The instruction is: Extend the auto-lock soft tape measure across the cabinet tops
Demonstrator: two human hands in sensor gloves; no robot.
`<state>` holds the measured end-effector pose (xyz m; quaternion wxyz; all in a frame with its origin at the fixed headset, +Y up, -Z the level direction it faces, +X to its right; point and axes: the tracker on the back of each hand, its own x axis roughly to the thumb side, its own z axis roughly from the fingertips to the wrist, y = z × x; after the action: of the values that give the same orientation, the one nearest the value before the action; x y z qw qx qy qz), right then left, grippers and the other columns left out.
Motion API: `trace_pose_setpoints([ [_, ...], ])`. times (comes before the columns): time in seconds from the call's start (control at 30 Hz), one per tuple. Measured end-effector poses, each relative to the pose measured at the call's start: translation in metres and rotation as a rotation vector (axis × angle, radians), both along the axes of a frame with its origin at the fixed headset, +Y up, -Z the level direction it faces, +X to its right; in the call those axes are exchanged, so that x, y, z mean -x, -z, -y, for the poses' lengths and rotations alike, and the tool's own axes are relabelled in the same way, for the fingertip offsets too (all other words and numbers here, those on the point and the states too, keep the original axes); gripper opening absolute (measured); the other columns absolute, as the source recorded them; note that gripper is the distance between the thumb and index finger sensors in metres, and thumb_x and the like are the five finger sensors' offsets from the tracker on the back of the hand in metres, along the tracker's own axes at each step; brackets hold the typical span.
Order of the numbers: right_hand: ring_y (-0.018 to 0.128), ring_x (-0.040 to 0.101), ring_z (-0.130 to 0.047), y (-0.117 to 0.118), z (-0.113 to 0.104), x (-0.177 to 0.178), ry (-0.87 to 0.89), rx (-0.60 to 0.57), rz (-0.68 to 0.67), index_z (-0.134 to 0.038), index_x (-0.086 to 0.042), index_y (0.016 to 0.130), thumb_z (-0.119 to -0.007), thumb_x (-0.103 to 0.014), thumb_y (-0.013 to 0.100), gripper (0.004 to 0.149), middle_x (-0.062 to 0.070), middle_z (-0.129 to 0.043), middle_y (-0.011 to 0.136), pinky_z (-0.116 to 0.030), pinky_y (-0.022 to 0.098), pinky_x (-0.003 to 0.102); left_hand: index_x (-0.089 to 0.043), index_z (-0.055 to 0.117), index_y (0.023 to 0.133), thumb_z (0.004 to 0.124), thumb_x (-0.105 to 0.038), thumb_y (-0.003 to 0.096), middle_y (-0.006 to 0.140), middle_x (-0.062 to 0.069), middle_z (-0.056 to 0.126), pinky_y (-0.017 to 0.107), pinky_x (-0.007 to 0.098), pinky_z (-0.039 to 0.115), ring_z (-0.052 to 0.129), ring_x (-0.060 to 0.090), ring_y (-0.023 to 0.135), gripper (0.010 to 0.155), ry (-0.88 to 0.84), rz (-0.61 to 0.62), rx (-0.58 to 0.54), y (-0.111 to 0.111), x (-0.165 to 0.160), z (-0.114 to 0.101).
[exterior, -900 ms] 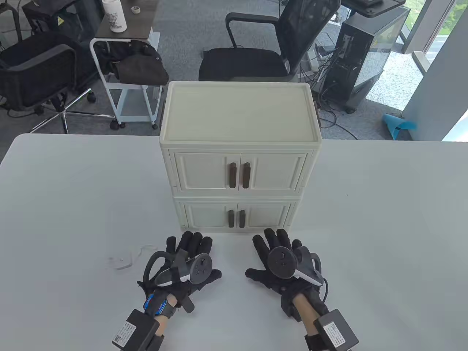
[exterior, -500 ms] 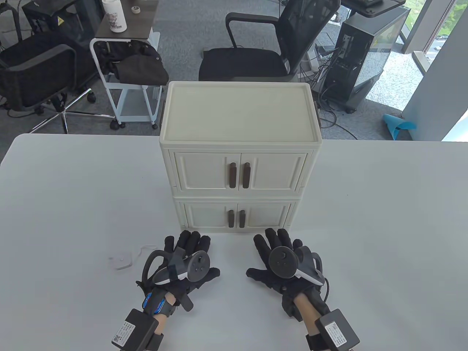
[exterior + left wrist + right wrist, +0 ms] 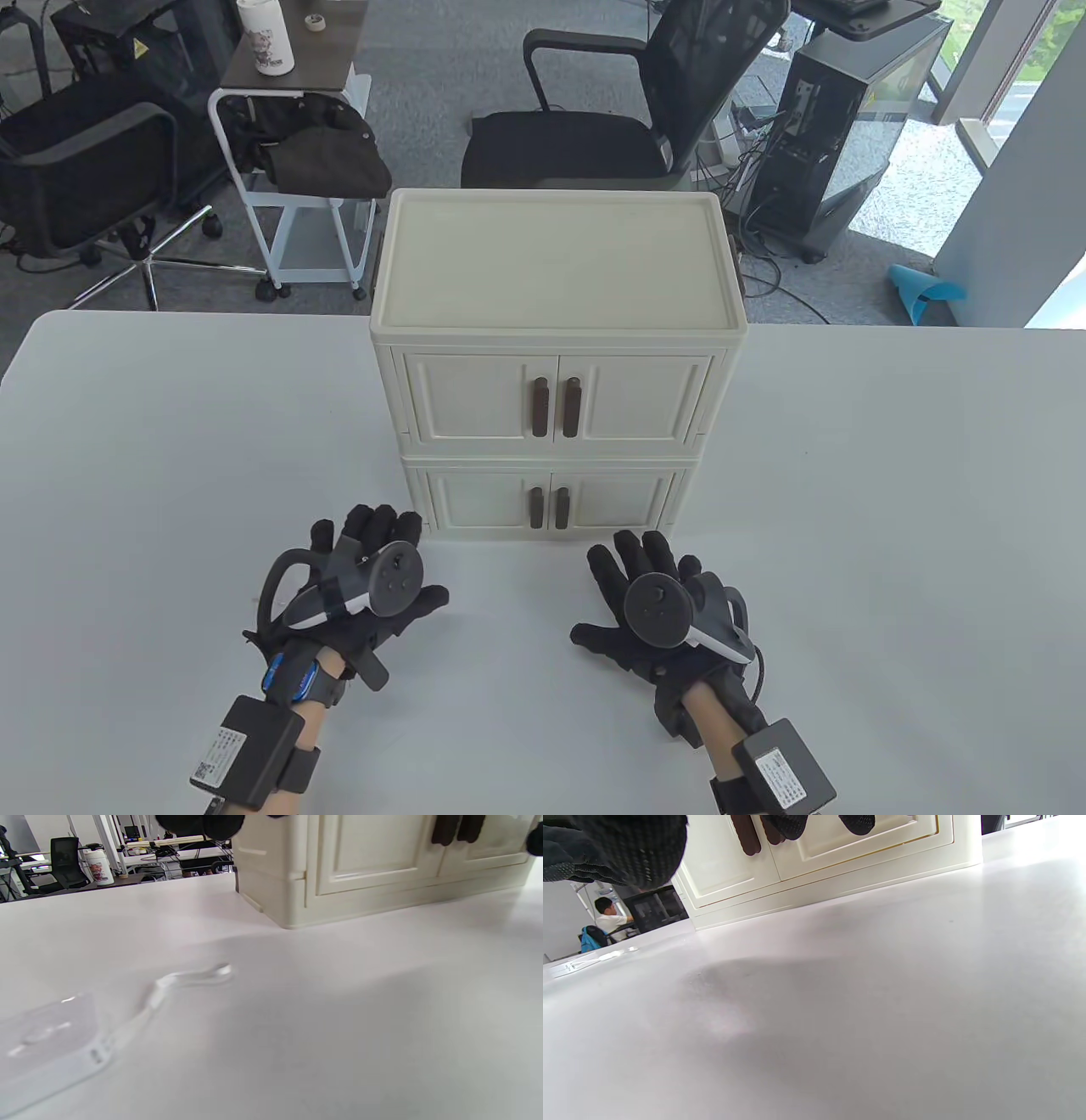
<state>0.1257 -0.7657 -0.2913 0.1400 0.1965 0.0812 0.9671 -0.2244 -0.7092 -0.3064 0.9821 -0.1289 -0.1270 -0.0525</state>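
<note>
At lower left of the table view, the left hand [image 3: 361,586] hovers fingers spread, grasping nothing, directly over the white tape measure [image 3: 46,1039] (its tab curls out at centre-left in the left wrist view). The cream cabinet [image 3: 556,356] stands at centre. At lower right, the right hand [image 3: 657,607] lies open, empty.

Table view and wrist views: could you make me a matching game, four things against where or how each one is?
1 cabinet
2 tape measure
3 left hand
4 door handles

A pale, lying flat on the table
B dark brown
C cream, standing mid-table
D black glove, by the cabinet's front left corner

Pairs: 1-C, 2-A, 3-D, 4-B
</note>
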Motion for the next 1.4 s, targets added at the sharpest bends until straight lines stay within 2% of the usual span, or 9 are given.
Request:
trace_pose_setpoints([
  [0.13, 0.110, 0.056, -0.020, -0.001, -0.001, -0.003, 0.005, -0.002, 0.004, -0.037, -0.021, 0.116, -0.076, -0.065, 0.051, 0.088, 0.023, -0.026, 0.125, -0.026, 0.066, 0.082, -0.014, 0.027, 0.121, 0.051, -0.078, 0.0528, 0.127, 0.021, 0.040, 0.076, 0.074, 0.040, 0.043, 0.048, 0.118, 0.096, -0.002, -0.055, 0.018, 0.006, 0.031, -0.012],
  [0.27, 0.110, 0.056, -0.020, -0.001, -0.002, -0.005, 0.007, -0.002, 0.008, -0.036, -0.021, 0.116, -0.076, -0.065, 0.051, 0.088, 0.024, -0.026, 0.125, -0.026, 0.066, 0.082, -0.015, 0.029, 0.120, 0.056, -0.077, 0.0522, 0.126, 0.020, 0.042, 0.076, 0.073, 0.042, 0.045, 0.046, 0.118, 0.096, -0.002, -0.088, 0.038, 0.009, 0.051, -0.014],
  [0.53, 0.110, 0.056, -0.020, -0.002, -0.003, -0.007, 0.017, -0.002, 0.011, -0.037, -0.021, 0.116, -0.076, -0.065, 0.051, 0.088, 0.024, -0.026, 0.125, -0.026, 0.066, 0.082, -0.016, 0.035, 0.118, 0.079, -0.065, 0.0485, 0.125, 0.013, 0.049, 0.078, 0.068, 0.047, 0.054, 0.040, 0.116, 0.096, 0.070, -0.125, 0.108, 0.013, 0.067, 0.005],
  [0.73, 0.110, 0.055, -0.020, -0.003, -0.003, -0.008, 0.018, 0.004, 0.008, -0.037, -0.021, 0.116, -0.076, -0.065, 0.051, 0.088, 0.024, -0.027, 0.125, -0.026, 0.066, 0.082, -0.016, 0.041, 0.117, 0.088, -0.061, 0.0435, 0.122, 0.011, 0.057, 0.078, 0.066, 0.051, 0.064, 0.038, 0.114, 0.098, 0.180, -0.127, 0.186, 0.016, 0.070, 0.024],
  [0.9, 0.110, 0.055, -0.020, -0.003, -0.003, -0.009, 0.020, 0.006, 0.008, -0.037, -0.021, 0.116, -0.076, -0.065, 0.051, 0.088, 0.023, -0.027, 0.125, -0.026, 0.066, 0.082, -0.015, 0.042, 0.117, 0.092, -0.058, 0.0426, 0.120, 0.009, 0.061, 0.077, 0.065, 0.054, 0.069, 0.036, 0.112, 0.099, 0.249, -0.139, 0.218, 0.013, 0.076, 0.035],
  [1.07, 0.110, 0.055, -0.020, -0.003, -0.003, -0.008, 0.019, 0.008, 0.007, -0.037, -0.021, 0.116, -0.076, -0.065, 0.051, 0.088, 0.024, -0.027, 0.125, -0.026, 0.066, 0.082, -0.015, 0.045, 0.116, 0.092, -0.052, 0.0448, 0.117, 0.007, 0.065, 0.077, 0.063, 0.056, 0.074, 0.033, 0.109, 0.092, 0.244, -0.162, 0.218, 0.010, 0.082, 0.045],
  [1.2, 0.110, 0.055, -0.021, -0.003, -0.003, -0.008, 0.017, 0.010, 0.007, -0.037, -0.021, 0.116, -0.076, -0.065, 0.051, 0.087, 0.024, -0.027, 0.125, -0.026, 0.066, 0.082, -0.016, 0.048, 0.114, 0.090, -0.048, 0.0468, 0.115, 0.006, 0.068, 0.077, 0.063, 0.057, 0.077, 0.031, 0.107, 0.086, 0.216, -0.175, 0.181, 0.006, 0.084, 0.049],
  [1.4, 0.110, 0.055, -0.021, -0.003, -0.004, -0.008, 0.019, 0.005, 0.011, -0.037, -0.021, 0.116, -0.076, -0.065, 0.051, 0.087, 0.024, -0.027, 0.125, -0.026, 0.066, 0.082, -0.014, 0.047, 0.114, 0.086, -0.051, 0.0494, 0.114, 0.007, 0.067, 0.077, 0.064, 0.056, 0.077, 0.032, 0.106, 0.084, 0.186, -0.161, 0.144, 0.002, 0.083, 0.051],
])
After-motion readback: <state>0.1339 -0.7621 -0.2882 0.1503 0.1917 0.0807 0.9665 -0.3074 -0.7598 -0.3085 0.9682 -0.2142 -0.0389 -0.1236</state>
